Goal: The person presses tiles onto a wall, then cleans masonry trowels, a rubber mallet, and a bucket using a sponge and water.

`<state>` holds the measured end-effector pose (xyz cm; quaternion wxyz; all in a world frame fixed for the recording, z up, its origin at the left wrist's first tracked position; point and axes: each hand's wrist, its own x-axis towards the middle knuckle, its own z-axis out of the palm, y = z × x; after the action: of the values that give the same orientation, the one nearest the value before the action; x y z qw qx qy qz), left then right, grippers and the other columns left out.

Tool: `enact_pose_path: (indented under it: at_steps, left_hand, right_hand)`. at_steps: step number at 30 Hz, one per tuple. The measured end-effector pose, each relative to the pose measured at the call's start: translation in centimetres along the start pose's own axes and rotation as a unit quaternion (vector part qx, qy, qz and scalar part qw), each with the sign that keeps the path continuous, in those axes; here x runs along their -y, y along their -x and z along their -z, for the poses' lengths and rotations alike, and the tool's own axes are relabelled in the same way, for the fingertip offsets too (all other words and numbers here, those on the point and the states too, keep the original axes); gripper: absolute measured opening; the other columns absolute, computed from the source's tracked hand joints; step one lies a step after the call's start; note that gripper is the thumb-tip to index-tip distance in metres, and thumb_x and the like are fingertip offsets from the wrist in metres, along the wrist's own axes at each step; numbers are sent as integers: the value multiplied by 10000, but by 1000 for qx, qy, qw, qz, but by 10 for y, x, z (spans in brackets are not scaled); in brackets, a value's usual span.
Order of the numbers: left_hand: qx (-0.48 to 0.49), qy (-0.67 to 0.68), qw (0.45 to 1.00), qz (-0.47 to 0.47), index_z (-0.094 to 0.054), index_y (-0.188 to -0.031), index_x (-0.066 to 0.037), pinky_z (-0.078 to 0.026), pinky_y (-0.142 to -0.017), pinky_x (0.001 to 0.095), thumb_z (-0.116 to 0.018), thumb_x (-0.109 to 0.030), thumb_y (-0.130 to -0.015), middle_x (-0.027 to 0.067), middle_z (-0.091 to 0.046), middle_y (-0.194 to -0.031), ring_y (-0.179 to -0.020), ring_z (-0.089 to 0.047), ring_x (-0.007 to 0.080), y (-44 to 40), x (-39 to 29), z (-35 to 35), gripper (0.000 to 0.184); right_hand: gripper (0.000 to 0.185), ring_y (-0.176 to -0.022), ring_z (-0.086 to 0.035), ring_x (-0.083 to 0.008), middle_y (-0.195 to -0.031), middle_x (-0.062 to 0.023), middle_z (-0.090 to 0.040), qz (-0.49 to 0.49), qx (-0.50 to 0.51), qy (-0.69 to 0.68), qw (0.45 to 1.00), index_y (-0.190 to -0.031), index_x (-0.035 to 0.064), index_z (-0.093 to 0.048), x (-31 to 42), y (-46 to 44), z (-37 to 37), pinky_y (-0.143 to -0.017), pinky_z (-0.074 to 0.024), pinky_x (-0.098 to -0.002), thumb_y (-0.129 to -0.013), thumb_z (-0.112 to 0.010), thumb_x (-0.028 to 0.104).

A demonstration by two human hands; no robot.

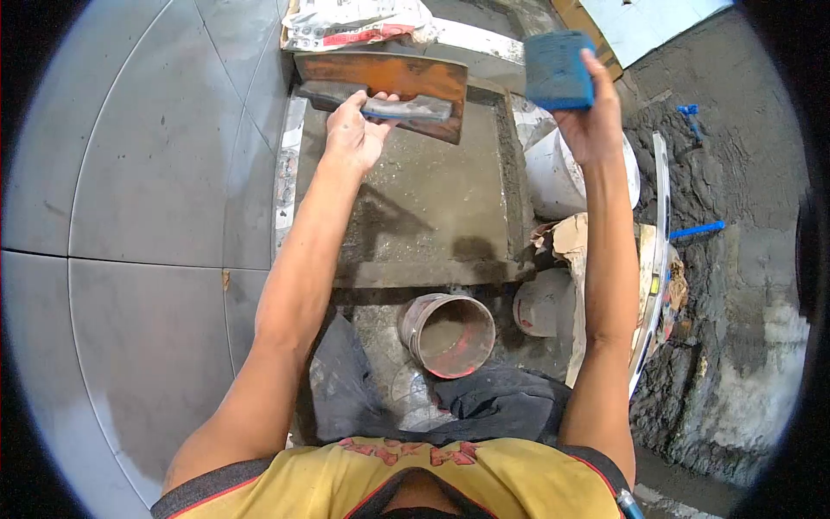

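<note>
My left hand [356,137] is closed around the grey handle of a plastering trowel [389,73], whose wide blade is stained orange-brown. The trowel is raised over a rectangular recess with a wet grey cement surface [441,190]. At the upper right, my right hand [596,125] grips a blue sponge-like block [558,71], thumb along its edge. It hangs beyond the recess's right rim, apart from the trowel. Shadows fall across the wet cement.
A dirty bucket [415,333] stands before my knees. Right of the recess are a white bucket [553,177], torn cardboard [571,238] and a long metal level [662,199]. Large grey tiles [147,329] cover the left. Rough mortar [726,173] with blue clips [697,230] lies right. A printed bag [354,22] sits at the back.
</note>
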<state>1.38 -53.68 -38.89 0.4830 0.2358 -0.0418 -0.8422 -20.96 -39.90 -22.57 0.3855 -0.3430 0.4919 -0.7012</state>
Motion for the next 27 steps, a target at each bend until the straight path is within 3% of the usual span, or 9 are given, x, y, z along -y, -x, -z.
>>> enact_pose_path:
  at_steps: [3,7,10,12,16,19,21,25,27]
  left_hand:
    - [13,-59,997,-38,-461,-1126,60,-520,-1001,527,-571,-82,-987,210,-602,-1074,-1051,-647,338,11,6,-11,227]
    - [2,-147,985,-93,-537,-1051,-7,-556,-913,510,-648,-88,-944,153,-668,-970,-957,-697,305,27,19,-20,175]
    - [10,-155,981,-115,-526,-1049,-16,-587,-816,462,-651,-84,-933,135,-672,-969,-933,-708,277,28,22,-21,183]
    - [-2,-218,965,-148,-519,-1044,-18,-595,-774,437,-644,-78,-930,126,-674,-956,-902,-711,257,32,26,-25,179]
    - [110,-345,908,-210,-509,-1075,-16,-590,-728,351,-629,-105,-938,122,-682,-946,-842,-702,213,16,12,-14,203]
    - [167,-508,785,-313,-581,-1109,-38,-568,-752,343,-625,-79,-910,107,-690,-942,-813,-690,201,22,7,-16,207]
    - [171,-637,634,-402,-630,-1094,-55,-560,-761,378,-619,-27,-879,94,-686,-917,-799,-687,227,42,4,-29,218]
    - [232,-686,456,-517,-741,-977,-146,-408,-1043,426,-645,112,-672,75,-652,-1165,-1131,-589,282,27,9,-9,411]
    - [206,-669,478,-530,-782,-923,-197,-311,-1134,432,-662,126,-624,110,-564,-1324,-1309,-449,324,25,15,-4,456]
  right_hand:
    - [472,-962,-673,-197,-1083,-107,-685,205,61,405,889,-1199,-12,-633,-16,11,-13,-821,-539,-313,-909,-718,350]
    - [292,-905,-656,-300,-971,-157,-671,399,77,555,726,-1023,4,-729,-55,2,-24,-834,-529,-380,-803,-768,193]
    - [279,-902,-632,-350,-918,-177,-638,414,166,644,621,-990,10,-733,-96,11,1,-837,-520,-451,-752,-765,153]
    - [286,-910,-631,-360,-897,-179,-630,219,256,793,508,-974,19,-735,-104,34,29,-833,-515,-481,-724,-763,155]
    - [368,-963,-665,-327,-967,-170,-700,57,108,623,773,-1053,-13,-725,-65,51,54,-865,-520,-393,-809,-758,261]
    - [442,-969,-671,-209,-1123,-118,-685,-4,-53,119,991,-1227,-31,-590,-27,39,84,-837,-545,-347,-920,-665,279]
    - [385,-1014,-674,-256,-1143,-134,-678,54,-113,-64,990,-1219,-6,-593,11,40,66,-900,-552,-396,-939,-627,255]
    - [346,-947,-671,-202,-1074,-97,-674,107,-26,55,992,-1187,-17,-600,49,52,54,-866,-545,-344,-936,-630,219]
    - [314,-892,-657,-151,-1027,-71,-675,114,16,158,981,-1154,-15,-618,55,58,48,-825,-531,-295,-920,-660,190]
